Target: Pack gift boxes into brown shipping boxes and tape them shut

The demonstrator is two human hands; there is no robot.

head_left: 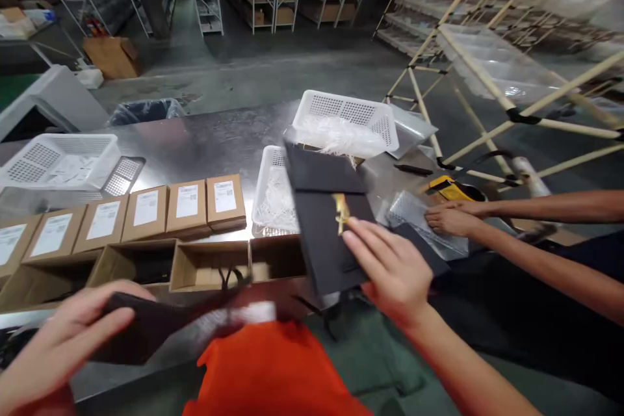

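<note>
My right hand (pixel 394 266) is closed at the front of a flat black case (pixel 324 227) with a flap across its upper part. Its fingertips rest by a shiny gold figure (pixel 340 213) on the case's face. The case is tilted upright over the table edge. At the lower left, my left hand (pixel 73 338) grips a dark brown-black pouch-like piece (pixel 139 331), smeared by motion, so its exact kind is unclear. Dark cords trail between the hands. In front of them stand open cardboard boxes (pixel 209 260), some with black contents.
Labelled closed boxes (pixel 188 208) line the table behind the open ones. White baskets (pixel 341 117) hold clear plastic packets; another basket (pixel 58 162) stands at left. At right, a co-worker's hands (pixel 453 218) rest on bubble wrap (pixel 414 208), near a yellow-and-black tool (pixel 453 188) and pipe rack (pixel 517 117).
</note>
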